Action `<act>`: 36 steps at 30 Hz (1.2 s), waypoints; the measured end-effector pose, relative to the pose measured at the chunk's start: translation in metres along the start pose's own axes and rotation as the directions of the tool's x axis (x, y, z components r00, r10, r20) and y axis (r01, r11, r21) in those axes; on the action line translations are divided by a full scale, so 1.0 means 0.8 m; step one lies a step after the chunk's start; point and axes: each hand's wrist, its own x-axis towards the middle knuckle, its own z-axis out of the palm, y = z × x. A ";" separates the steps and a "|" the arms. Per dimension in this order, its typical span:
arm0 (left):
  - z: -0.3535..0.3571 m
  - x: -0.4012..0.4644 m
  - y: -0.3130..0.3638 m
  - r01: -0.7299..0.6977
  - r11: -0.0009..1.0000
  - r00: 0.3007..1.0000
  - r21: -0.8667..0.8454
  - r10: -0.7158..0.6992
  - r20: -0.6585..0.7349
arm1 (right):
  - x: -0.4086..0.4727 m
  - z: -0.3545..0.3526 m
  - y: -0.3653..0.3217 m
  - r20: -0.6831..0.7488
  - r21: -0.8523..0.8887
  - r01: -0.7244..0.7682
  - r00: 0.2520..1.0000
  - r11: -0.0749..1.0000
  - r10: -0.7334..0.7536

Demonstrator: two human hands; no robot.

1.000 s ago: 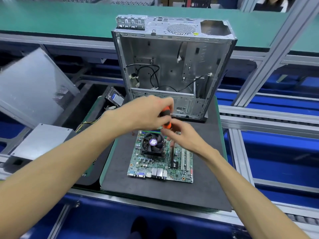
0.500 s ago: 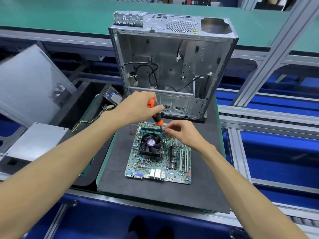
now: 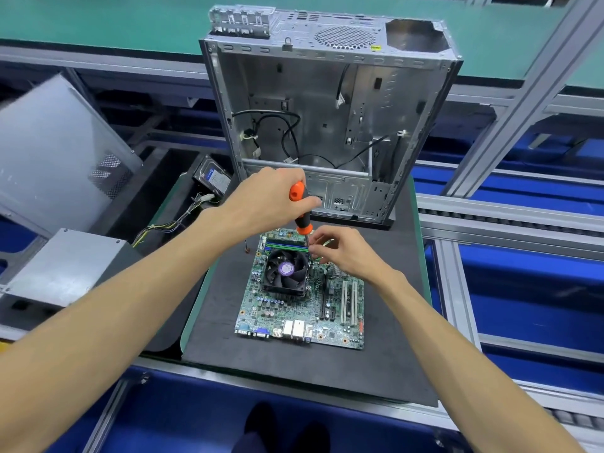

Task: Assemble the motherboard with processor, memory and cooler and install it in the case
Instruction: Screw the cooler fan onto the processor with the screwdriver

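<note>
A green motherboard [image 3: 336, 325] lies flat on a dark mat [image 3: 294, 371]. A black fan cooler [image 3: 285, 270] sits on it, with memory sticks [image 3: 285, 246] just beyond. My left hand [image 3: 261, 204] grips an orange-and-black screwdriver [image 3: 300, 210] held nearly upright, its tip down at the cooler's far right corner. My right hand [image 3: 346, 250] pinches the screwdriver's thin shaft near that corner. An open silver case [image 3: 327, 125] stands upright behind the board, with black cables loose inside.
A hard drive [image 3: 212, 176] and a bundle of wires [image 3: 170, 223] lie to the left of the case. A grey power supply [image 3: 65, 266] and a case side panel [image 3: 55, 148] sit farther left. Metal rails run along the right.
The screwdriver has swung from under my left palm to nearly upright, tip lowered to the cooler's corner. My right hand moved up to the shaft. The view shifted slightly.
</note>
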 end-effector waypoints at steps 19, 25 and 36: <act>0.002 0.011 0.027 -0.179 0.947 0.968 0.266 0.121 0.220 | -0.008 0.000 0.004 -0.022 -0.050 0.022 0.999 0.998 -0.023; -0.019 0.012 0.024 -0.237 0.952 0.894 0.195 0.135 0.428 | -0.016 -0.022 -0.015 -0.089 0.096 0.057 0.995 0.994 -0.048; -0.017 0.015 0.047 -0.331 0.944 0.808 0.016 0.274 0.521 | 0.002 -0.028 -0.065 -0.043 0.040 0.054 0.998 0.998 -0.053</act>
